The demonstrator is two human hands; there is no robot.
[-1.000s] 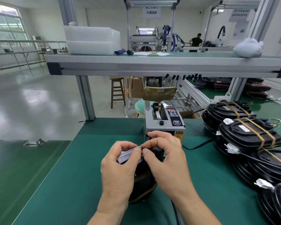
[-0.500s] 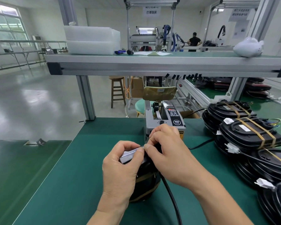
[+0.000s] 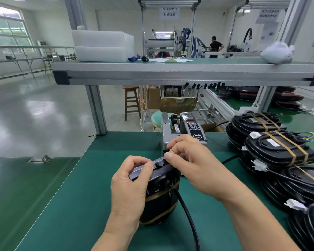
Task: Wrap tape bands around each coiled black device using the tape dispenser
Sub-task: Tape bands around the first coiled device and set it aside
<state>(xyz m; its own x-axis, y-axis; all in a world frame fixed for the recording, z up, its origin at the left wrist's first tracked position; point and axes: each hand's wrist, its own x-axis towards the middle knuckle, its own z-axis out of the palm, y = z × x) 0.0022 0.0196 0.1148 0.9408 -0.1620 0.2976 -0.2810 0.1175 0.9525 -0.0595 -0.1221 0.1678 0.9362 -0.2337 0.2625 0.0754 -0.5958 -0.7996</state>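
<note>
Firmly, left hand (image 3: 129, 189) grips device (image 3: 161, 198), right hand (image 3: 192, 165) pinches its top by SEMI-marked dispenser (image 3: 193, 128)

Green bench (image 3: 62, 205): tape dispenser (image 3: 184, 127), stacked black devices (image 3: 275, 151).

On the tabletop (image 3: 71, 205), front and centre, a coiled device (image 3: 159, 201) stands on edge, with the left hand (image 3: 129, 192) gripping its left side and the right hand (image 3: 194, 165) pinching at its top edge. Directly behind it the tape dispenser (image 3: 192, 127) sits at the tabletop's far edge. Stacks of banded devices (image 3: 279, 153) fill the right side. A shelf (image 3: 170, 69) spans overhead, boxes (image 3: 101, 46) on its left end, a bag (image 3: 276, 53) on its right. A stool (image 3: 131, 102) stands on the floor behind, left of the dispenser.
</note>
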